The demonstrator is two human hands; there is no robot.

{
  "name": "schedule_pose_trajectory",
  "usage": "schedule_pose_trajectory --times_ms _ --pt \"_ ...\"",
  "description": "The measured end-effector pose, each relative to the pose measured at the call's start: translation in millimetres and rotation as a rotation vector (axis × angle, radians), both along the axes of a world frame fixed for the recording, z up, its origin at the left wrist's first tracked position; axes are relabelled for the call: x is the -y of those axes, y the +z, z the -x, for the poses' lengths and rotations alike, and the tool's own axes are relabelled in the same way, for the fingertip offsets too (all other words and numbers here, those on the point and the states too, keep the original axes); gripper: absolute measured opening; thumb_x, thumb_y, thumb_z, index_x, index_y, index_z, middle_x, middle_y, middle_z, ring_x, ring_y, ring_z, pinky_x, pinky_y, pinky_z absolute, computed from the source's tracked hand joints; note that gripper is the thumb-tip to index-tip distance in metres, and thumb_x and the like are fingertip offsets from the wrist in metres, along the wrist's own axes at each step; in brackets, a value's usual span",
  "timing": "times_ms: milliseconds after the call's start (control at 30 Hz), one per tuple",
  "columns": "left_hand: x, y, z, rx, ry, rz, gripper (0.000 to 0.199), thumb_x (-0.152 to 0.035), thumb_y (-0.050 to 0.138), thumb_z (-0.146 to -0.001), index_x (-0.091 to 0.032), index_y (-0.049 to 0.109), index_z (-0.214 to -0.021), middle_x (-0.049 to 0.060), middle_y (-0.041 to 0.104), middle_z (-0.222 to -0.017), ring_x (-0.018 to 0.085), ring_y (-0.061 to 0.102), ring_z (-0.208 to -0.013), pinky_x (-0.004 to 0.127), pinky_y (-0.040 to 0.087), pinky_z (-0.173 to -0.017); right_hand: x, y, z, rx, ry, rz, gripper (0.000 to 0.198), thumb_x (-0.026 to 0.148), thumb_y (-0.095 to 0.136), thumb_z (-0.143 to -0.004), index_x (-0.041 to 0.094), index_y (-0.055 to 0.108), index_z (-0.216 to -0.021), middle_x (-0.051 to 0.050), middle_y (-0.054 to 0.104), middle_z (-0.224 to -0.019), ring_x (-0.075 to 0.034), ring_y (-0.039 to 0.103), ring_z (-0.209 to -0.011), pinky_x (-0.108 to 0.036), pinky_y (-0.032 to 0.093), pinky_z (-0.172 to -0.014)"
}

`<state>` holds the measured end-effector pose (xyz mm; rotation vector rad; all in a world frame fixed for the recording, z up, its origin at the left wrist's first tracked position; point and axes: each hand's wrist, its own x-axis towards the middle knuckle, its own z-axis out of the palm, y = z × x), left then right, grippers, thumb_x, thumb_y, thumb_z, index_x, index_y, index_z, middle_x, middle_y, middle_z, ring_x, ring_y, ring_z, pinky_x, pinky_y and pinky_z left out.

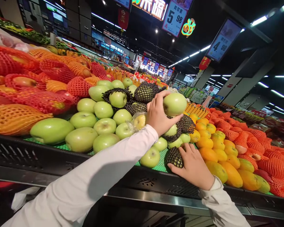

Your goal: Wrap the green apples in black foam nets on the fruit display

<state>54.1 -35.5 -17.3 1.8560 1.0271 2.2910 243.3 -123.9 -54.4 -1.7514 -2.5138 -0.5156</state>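
My left hand (pixel 159 113) reaches across the display and grips a green apple (pixel 175 104), lifted above the pile. Its fingers and thumb wrap round the apple's left side and underside. Lower down, near the front edge, my right hand (pixel 194 163) rests with thumb and fingers round a green apple in a black foam net (pixel 174 158). That apple sits on the green mat (pixel 161 163). A bare green apple (pixel 150 157) lies just left of it. Under my left hand is another netted apple (pixel 173 131), partly hidden.
Fruit in red and orange nets (pixel 59 94) is heaped at the left. Oranges and yellow-orange oblong fruit (pixel 230 173) lie at the right, beside more red-netted fruit (pixel 278 167). A black perforated rail (pixel 49 165) borders the front. Price signs (pixel 176 17) hang overhead.
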Motion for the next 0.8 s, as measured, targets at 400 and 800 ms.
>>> schedule_pose_trajectory --times_ms 400,800 --pt "-7.1 4.1 1.0 0.402 -0.065 -0.033 0.077 -0.043 0.071 -0.082 -0.029 0.02 -0.139 0.016 0.037 -0.147 0.027 0.052 -0.129 0.041 0.044 -0.109 -64.9 77.4 23.7 -0.824 0.183 -0.339 0.047 0.066 0.05 -0.088 0.021 0.062 -0.082 -0.003 0.063 -0.077 -0.019 0.059 -0.071 -0.034 0.045 -0.068" --pt "-4.4 -2.6 -3.6 -0.526 -0.095 0.305 0.066 -0.023 0.062 -0.083 -0.023 0.036 -0.144 0.009 0.05 -0.139 0.027 0.059 -0.117 0.039 0.052 -0.098 -125.2 62.4 33.5 -1.157 0.443 -0.524 0.047 0.051 0.077 -0.069 0.019 0.067 -0.103 -0.006 0.068 -0.103 -0.021 0.064 -0.089 -0.038 0.053 -0.084"
